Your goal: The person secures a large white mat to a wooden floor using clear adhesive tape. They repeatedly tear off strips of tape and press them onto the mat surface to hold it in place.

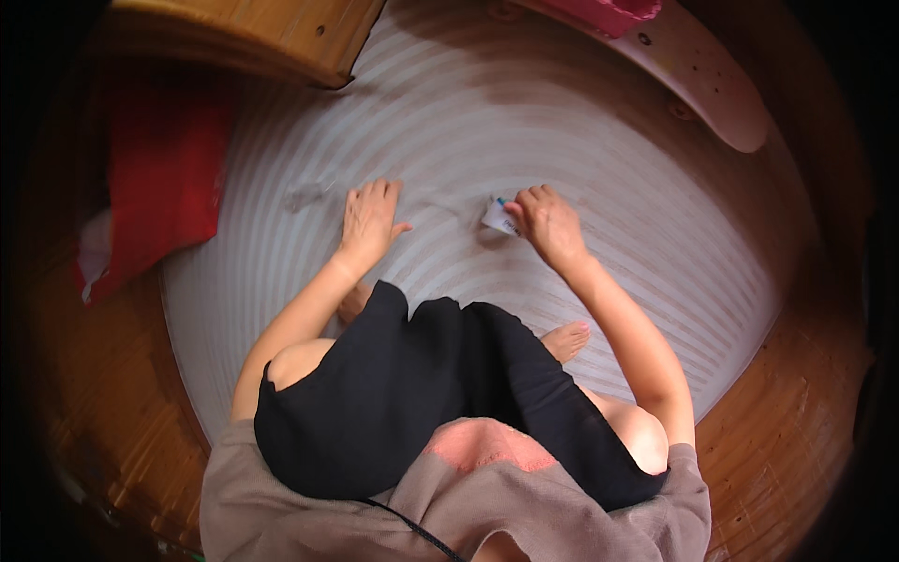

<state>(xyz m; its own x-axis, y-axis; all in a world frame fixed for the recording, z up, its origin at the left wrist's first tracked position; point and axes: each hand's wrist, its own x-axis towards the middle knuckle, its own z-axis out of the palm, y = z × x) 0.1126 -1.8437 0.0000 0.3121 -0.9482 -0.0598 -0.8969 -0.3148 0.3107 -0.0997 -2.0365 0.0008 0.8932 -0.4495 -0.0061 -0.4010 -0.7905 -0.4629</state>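
Note:
My right hand [553, 223] pinches a small white packet [500, 216] with blue marks and some dark writing, holding it at or just above a grey-and-white striped mat [449, 147]. Part of the packet is hidden behind my fingers. Palm down, my left hand [371, 219] is over the same mat with its thumb spread away from the fingers, and nothing shows in it. To its left lies a crumpled piece of clear plastic [307, 195], too blurred to make out fully.
A red bag or sheet [165, 175] lies at the left, partly over the wooden floor [119, 365]. A wooden furniture piece [302, 35] stands at the upper left. At the upper right, a pale skateboard [702, 84] carries a pink container [625, 14]. My knees and bare feet are close below my hands.

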